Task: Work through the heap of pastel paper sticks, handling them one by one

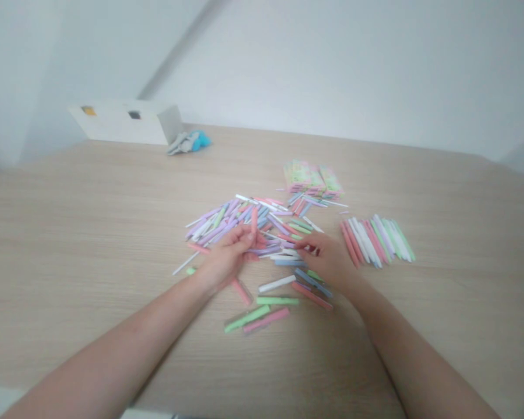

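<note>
Your left hand (225, 259), fingers curled by a slim pink stick (254, 221); your right hand (325, 257), fingers half-closed at a heap of pastel sticks (240, 218); any grip unclear.

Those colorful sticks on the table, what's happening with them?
A person's two hands are in a messy pile of pastel sticks on a wooden table. A pink stick stands up by the left hand, and the right hand rests its fingers on the pile. A tidy row of sticks lies to the right, near a stack of colorful packets.
</note>
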A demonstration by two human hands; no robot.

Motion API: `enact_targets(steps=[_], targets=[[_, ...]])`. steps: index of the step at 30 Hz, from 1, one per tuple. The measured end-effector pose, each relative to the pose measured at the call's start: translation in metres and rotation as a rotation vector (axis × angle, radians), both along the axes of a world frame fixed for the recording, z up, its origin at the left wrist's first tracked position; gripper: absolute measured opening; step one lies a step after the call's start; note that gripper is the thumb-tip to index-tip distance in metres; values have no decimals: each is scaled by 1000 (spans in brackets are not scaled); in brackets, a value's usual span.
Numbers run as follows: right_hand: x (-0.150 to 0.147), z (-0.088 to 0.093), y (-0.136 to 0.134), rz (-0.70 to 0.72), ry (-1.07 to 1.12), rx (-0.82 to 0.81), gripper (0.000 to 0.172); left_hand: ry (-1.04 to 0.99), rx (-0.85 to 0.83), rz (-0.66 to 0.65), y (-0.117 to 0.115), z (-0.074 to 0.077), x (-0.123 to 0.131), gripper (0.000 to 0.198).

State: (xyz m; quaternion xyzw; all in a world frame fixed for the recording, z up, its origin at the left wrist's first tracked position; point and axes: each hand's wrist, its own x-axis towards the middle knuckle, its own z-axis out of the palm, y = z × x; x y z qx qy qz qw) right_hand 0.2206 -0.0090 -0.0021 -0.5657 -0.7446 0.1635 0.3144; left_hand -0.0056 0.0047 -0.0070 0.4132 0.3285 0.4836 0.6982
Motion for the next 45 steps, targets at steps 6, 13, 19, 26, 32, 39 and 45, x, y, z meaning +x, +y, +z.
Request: enact_targets(steps=[6,13,19,26,32,39,45], targets=[[-12,-10,-3,159,-150,24,15,1,15,44,1,0,0,16],[-11,-13,-4,139,-168,55,16,-7,-13,87,2,2,1,19],[-7,-17,1,76,-95,81,17,13,-3,108,3,1,1,14],[-31,-7,-1,240,-139,82,16,-17,1,97,5,-3,1,16],[-51,-9,6,325,-349,106,17,-22,17,87,6,-4,0,16],[-56,-14,19,332,-490,107,11,-45,13,92,5,-2,1,16],[-57,-14,27,401,-609,135,14,-35,3,87,7,-2,0,18]])
